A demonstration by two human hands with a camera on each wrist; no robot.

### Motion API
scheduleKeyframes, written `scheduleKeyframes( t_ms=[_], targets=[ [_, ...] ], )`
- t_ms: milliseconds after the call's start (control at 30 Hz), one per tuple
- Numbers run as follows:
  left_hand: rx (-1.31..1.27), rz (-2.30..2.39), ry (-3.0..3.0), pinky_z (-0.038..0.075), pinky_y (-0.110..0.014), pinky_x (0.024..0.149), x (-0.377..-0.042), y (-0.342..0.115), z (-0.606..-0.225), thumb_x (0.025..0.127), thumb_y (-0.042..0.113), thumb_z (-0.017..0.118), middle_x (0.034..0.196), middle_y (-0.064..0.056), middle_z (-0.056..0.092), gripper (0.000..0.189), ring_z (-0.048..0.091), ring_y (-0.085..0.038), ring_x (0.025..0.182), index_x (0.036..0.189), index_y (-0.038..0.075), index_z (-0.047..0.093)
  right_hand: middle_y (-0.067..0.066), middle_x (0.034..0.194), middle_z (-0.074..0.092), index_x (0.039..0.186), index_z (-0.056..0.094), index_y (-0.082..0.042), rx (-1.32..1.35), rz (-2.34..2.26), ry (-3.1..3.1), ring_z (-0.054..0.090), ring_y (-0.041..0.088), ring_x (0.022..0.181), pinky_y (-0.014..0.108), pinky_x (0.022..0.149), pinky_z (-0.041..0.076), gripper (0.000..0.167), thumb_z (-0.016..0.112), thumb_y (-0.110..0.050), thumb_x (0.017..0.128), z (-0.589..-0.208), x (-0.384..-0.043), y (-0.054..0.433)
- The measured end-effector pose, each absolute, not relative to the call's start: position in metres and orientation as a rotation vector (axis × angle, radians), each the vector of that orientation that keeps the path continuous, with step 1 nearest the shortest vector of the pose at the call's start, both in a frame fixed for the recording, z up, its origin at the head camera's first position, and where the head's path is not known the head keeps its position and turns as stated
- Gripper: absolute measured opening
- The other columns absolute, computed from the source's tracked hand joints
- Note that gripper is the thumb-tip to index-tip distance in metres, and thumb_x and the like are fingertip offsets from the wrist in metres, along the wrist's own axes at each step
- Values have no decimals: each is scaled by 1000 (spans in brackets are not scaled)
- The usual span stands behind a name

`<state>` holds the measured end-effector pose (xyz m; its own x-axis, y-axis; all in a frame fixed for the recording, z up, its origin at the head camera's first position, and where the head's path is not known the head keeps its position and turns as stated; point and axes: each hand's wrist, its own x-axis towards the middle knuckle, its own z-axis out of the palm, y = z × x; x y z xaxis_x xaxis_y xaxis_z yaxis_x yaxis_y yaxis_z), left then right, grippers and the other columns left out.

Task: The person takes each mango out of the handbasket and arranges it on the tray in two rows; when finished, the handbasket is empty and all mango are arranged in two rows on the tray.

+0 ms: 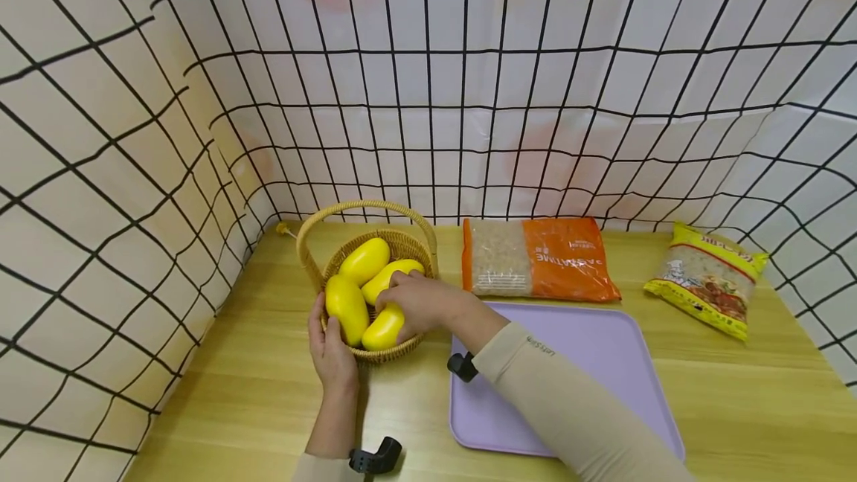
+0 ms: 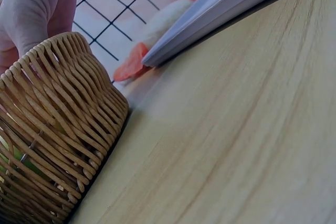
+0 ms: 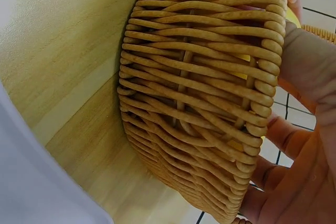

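Fruit, four yellow pieces, all in the basket. Head view: your left hand grips the basket's left side, thumb at the rim; your right hand reaches over the right rim, its fingers bent round the near fruit. How firm that grasp is, you cannot tell from here; part of it is hidden. Tray to the right, under your right forearm.

Left wrist view: your left hand sits over the rim, grasping it; the wall stands between camera and fruit. Possible fault: if that hold slackens while your right hand pulls, the basket may tip or slide.

Right wrist view: your thumb and fingers pass behind the rim, yellow showing through the weave; fingertip contact unseen. Likely risks: smooth-looking skin slipping from a shallow pinch, neighbouring fruit wedging it, or the fruit snagging on the rim or the handle
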<state>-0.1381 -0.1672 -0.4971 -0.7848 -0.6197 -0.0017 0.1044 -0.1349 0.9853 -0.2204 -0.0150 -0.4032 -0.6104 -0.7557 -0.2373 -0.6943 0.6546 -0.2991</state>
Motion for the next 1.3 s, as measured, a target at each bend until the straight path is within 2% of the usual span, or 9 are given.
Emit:
scheduleKeyframes(
  t_ms=[233, 367, 533, 600, 733, 833, 1067, 1200, 1300],
  targets=[
    [581, -1970, -1662, 31, -40, 123, -137, -168, -498, 107, 16, 37, 163, -4, 37, 48, 36, -23, 148, 155, 18, 41, -2, 128, 65, 134, 65, -29, -1240, -189, 2602, 53, 19, 111, 34, 95, 49, 62, 86, -46, 79, -402, -219, -14],
    [587, -1978, -1656, 34, -28, 119, -138, -168, -497, 107, 17, 37, 164, -3, 36, 48, 35, -22, 148, 156, 18, 41, 2, 130, 61, 135, 64, -29, -1255, -227, 2660, 55, 22, 111, 36, 97, 51, 64, 86, -50, 78, -395, -216, -10],
    [597, -1983, -1634, 37, -15, 110, -137, -168, -497, 108, 17, 37, 163, -3, 37, 47, 36, -22, 148, 155, 18, 42, 4, 132, 54, 137, 64, -27, -1181, -467, 2673, 60, 20, 101, 36, 92, 54, 67, 85, -51, 79, -381, -207, -1],
    [598, -1978, -1634, 37, -17, 111, -137, -168, -498, 108, 17, 37, 163, -3, 38, 47, 36, -22, 147, 155, 18, 42, 2, 133, 53, 138, 63, -27, -1138, -568, 2673, 61, 19, 102, 37, 93, 54, 69, 85, -53, 78, -379, -203, 5],
    [597, -1971, -1651, 33, -30, 118, -137, -168, -498, 107, 17, 38, 163, -4, 38, 47, 35, -23, 148, 155, 18, 42, -2, 141, 56, 141, 61, -26, -1043, -778, 2700, 59, 21, 121, 43, 106, 51, 74, 84, -56, 77, -379, -193, 18],
    [587, -1967, -1660, 30, -38, 121, -138, -167, -497, 108, 18, 38, 163, -4, 38, 47, 34, -24, 149, 155, 18, 42, -3, 144, 59, 138, 61, -26, -917, -963, 2731, 58, 22, 128, 46, 107, 50, 74, 86, -55, 75, -382, -184, 28],
    [561, -1979, -1659, 23, -47, 126, -142, -162, -497, 107, 15, 37, 164, -6, 37, 48, 31, -25, 151, 155, 16, 42, -10, 130, 60, 129, 64, -33, -603, -1339, 2729, 60, 19, 106, 39, 86, 53, 69, 93, -47, 68, -394, -162, 55],
    [573, -1975, -1662, 23, -47, 127, -142, -164, -497, 107, 15, 37, 164, -4, 36, 48, 30, -25, 152, 155, 18, 42, -4, 135, 61, 138, 55, -30, -401, -1582, 2629, 63, 23, 107, 41, 87, 56, 80, 95, -39, 68, -400, -153, 65],
    [598, -1978, -1660, 23, -46, 127, -138, -166, -496, 107, 16, 37, 164, -3, 36, 48, 30, -24, 152, 155, 19, 42, 7, 135, 61, 139, 53, -20, -253, -1855, 2457, 63, 27, 108, 38, 87, 59, 77, 93, -23, 73, -409, -148, 73]
  ],
)
